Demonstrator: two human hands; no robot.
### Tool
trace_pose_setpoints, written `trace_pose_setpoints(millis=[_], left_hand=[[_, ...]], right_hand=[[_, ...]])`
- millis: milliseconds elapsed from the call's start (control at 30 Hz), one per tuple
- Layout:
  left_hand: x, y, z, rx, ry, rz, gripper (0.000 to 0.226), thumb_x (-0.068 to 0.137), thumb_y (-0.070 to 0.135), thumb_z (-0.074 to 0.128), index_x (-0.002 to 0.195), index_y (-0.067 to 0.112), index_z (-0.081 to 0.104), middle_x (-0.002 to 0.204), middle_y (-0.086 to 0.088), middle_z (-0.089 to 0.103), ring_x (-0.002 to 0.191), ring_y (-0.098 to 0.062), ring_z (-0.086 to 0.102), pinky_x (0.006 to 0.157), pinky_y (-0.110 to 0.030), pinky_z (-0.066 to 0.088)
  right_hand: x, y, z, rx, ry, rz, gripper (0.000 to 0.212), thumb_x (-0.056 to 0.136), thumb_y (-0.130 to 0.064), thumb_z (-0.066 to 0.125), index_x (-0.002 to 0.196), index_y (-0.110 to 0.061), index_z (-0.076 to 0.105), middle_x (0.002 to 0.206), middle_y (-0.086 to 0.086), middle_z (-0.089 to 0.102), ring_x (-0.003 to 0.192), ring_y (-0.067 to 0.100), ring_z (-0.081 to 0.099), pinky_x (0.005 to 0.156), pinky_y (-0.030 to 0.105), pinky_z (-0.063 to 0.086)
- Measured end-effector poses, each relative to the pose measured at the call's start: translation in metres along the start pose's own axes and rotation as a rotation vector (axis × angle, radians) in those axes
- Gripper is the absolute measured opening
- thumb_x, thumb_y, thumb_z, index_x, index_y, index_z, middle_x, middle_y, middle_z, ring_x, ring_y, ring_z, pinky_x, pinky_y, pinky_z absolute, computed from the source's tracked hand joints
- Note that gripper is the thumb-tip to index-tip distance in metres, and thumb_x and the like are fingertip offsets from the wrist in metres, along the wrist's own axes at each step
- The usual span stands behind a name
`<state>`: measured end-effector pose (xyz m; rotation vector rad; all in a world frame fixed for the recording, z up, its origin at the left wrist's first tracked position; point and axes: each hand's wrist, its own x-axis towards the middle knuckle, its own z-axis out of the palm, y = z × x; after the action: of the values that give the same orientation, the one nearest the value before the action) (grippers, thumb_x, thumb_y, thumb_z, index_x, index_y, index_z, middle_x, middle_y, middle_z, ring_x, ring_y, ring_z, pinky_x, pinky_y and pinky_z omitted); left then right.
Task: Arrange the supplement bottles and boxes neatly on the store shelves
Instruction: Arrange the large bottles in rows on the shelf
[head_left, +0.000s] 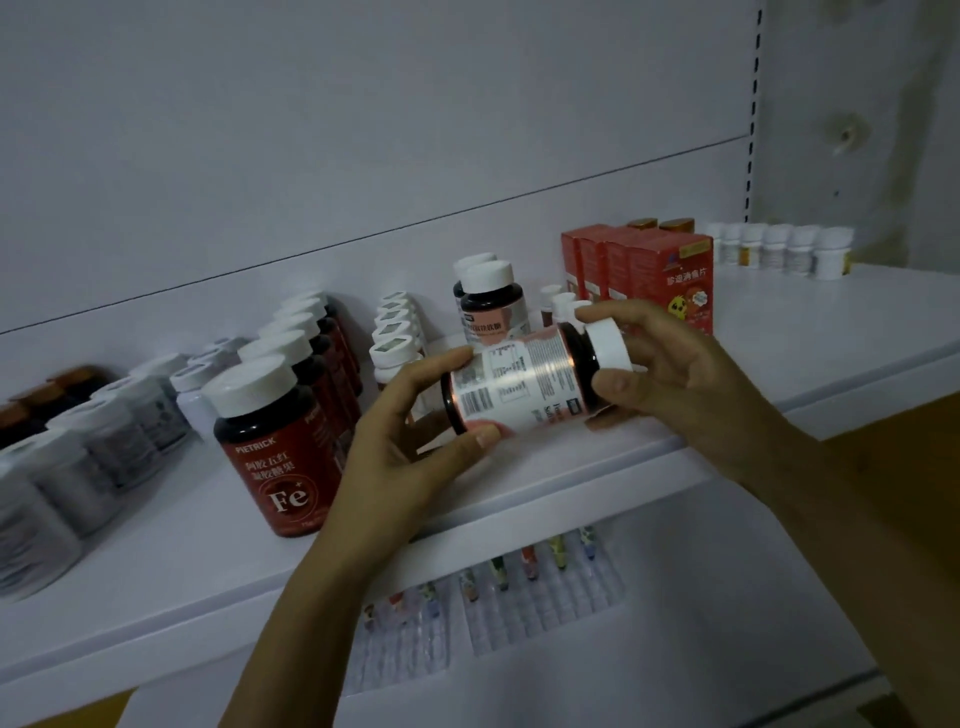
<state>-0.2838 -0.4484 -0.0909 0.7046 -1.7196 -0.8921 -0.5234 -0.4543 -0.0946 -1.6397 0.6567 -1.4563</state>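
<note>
Bottle (524, 384) sideways in hands (410, 421), near shelf edge (597, 470)

Dim light fell on a white shelf (805, 312) with a plain white back panel (363, 130). A slotted upright (754, 104) ran along its right edge, beside a stained wall (872, 130).

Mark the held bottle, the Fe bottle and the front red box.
held bottle (522, 387), head view, white label
Fe bottle (284, 480), head view, red label
front red box (684, 278), head view, front face
</note>
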Motion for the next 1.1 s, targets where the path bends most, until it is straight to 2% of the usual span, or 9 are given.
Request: trace_pose_setpoints(millis=[100,167,233,300,467,667,833,933,1100], left_hand=[[-0.002,-0.001,0.003,0.163,0.018,-0.036,0.072,0.08,0.026,0.074,0.14,0.038,0.036,0.136,0.016,0.049,0.119,-0.003,0.054,0.092,-0.026,0.052],[-0.003,-0.004,0.009,0.489,0.05,-0.02,0.063,0.083,0.047,0.065,0.138,0.039,0.036,0.135,0.02,0.046,0.117,0.006,0.049,0.096,-0.023,0.047],[-0.004,-0.007,0.018,0.891,0.0,0.093,0.053,0.087,0.059,0.049,0.135,0.035,0.045,0.131,0.016,0.05,0.116,-0.001,0.048,0.093,-0.019,0.04],[-0.004,-0.005,0.025,1.051,-0.052,0.111,0.056,0.087,0.064,0.031,0.13,0.034,0.052,0.126,0.014,0.056,0.112,-0.007,0.052,0.088,-0.02,0.039],[-0.003,-0.001,0.023,1.06,-0.057,0.0,0.042,0.095,0.052,0.037,0.132,0.036,0.047,0.126,0.013,0.056,0.114,-0.007,0.048,0.088,-0.025,0.04],[0.0,0.003,0.021,1.054,-0.07,-0.057,0.036,0.096,0.046,0.038,0.129,0.036,0.049,0.124,0.016,0.054,0.112,-0.005,0.045,0.087,-0.023,0.038],[0.0,0.003,0.022,1.039,-0.066,-0.05,0.037,0.096,0.05,0.037,0.129,0.038,0.046,0.124,0.018,0.052,0.11,-0.003,0.044,0.087,-0.022,0.037],[0.001,0.004,0.022,1.031,-0.06,-0.061,0.039,0.095,0.053,0.036,0.13,0.039,0.044,0.125,0.02,0.051,0.111,-0.002,0.043,0.088,-0.021,0.036],[0.003,0.006,0.022,1.034,-0.054,-0.066,0.04,0.094,0.055,0.035,0.131,0.038,0.043,0.126,0.02,0.05,0.112,-0.002,0.042,0.091,-0.021,0.035]], right_hand=[[0.008,-0.011,0.007,0.077,0.129,-0.041,0.042,0.075,-0.017,0.065,0.115,-0.023,0.055,0.105,0.0,0.072,0.095,0.025,0.07,0.066,0.03,0.059],[0.027,-0.028,0.013,0.083,0.256,-0.098,0.041,0.076,-0.018,0.066,0.114,-0.023,0.053,0.114,0.004,0.067,0.097,0.025,0.069,0.066,0.028,0.058],[0.058,-0.047,0.021,-0.062,0.329,-0.167,0.036,0.083,-0.015,0.069,0.113,-0.024,0.051,0.12,0.007,0.06,0.098,0.02,0.068,0.065,0.026,0.058],[0.098,-0.06,0.028,-0.274,0.329,-0.203,0.034,0.085,-0.017,0.071,0.112,-0.025,0.051,0.12,0.006,0.056,0.095,0.017,0.066,0.063,0.026,0.058],[0.193,-0.06,0.035,-0.742,0.308,-0.09,0.045,0.073,-0.04,0.073,0.113,-0.029,0.055,0.109,-0.004,0.056,0.089,0.026,0.066,0.073,0.043,0.059],[0.244,-0.048,0.032,-1.026,0.285,0.097,0.047,0.073,-0.045,0.072,0.113,-0.024,0.056,0.101,-0.001,0.06,0.072,0.023,0.069,0.073,0.039,0.059],[0.264,-0.031,0.049,-1.258,0.133,0.131,0.053,0.069,-0.047,0.074,0.11,-0.019,0.058,0.097,0.002,0.063,0.071,0.023,0.066,0.07,0.038,0.06],[0.274,-0.018,0.06,-1.371,0.049,0.218,0.051,0.068,-0.053,0.074,0.099,-0.015,0.058,0.082,0.002,0.063,0.065,0.022,0.067,0.064,0.032,0.056],[0.282,0.002,0.064,-1.468,-0.066,0.391,0.056,0.069,-0.056,0.075,0.098,-0.017,0.048,0.097,0.005,0.056,0.087,0.026,0.06,0.08,0.035,0.05]])
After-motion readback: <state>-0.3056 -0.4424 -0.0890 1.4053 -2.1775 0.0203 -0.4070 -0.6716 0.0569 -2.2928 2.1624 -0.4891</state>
